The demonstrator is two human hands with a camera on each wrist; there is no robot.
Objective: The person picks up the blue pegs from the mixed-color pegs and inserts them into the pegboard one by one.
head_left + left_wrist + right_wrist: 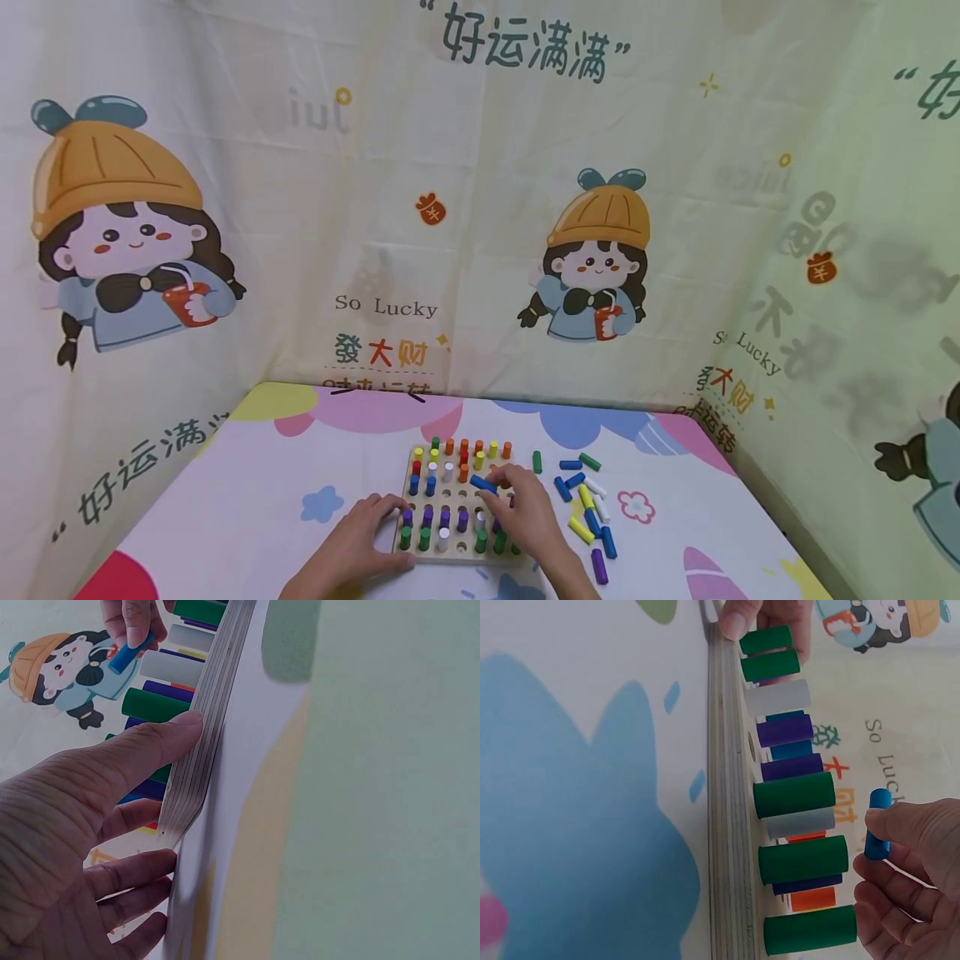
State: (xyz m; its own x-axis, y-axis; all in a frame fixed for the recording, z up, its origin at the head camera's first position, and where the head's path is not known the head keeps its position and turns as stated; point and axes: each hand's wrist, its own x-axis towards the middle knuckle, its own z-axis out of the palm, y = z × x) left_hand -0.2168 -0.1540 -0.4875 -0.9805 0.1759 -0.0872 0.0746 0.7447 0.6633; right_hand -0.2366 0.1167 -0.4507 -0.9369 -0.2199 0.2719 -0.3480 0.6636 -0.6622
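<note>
A wooden pegboard point(450, 559) stands on the table, with rows of coloured pegs upright in its holes and several bare holes in the middle. My left hand point(356, 537) holds its near left corner, the thumb point(187, 726) on the front edge and the index finger at the left side. Between thumb and fingers my right hand point(532, 521) pinches a blue peg point(483, 483) above the board's right half, tilted and apart from the holes. In the right wrist view the blue peg point(879, 825) shows beyond the green pegs point(802, 859). The right hand hides part of the board.
Loose blue, yellow, white, green and purple pegs lie right of the board, among them a purple peg point(599, 567) near the front and a green peg point(537, 462) by the far right corner. A printed cloth point(480, 250) hangs behind the patterned table point(247, 500).
</note>
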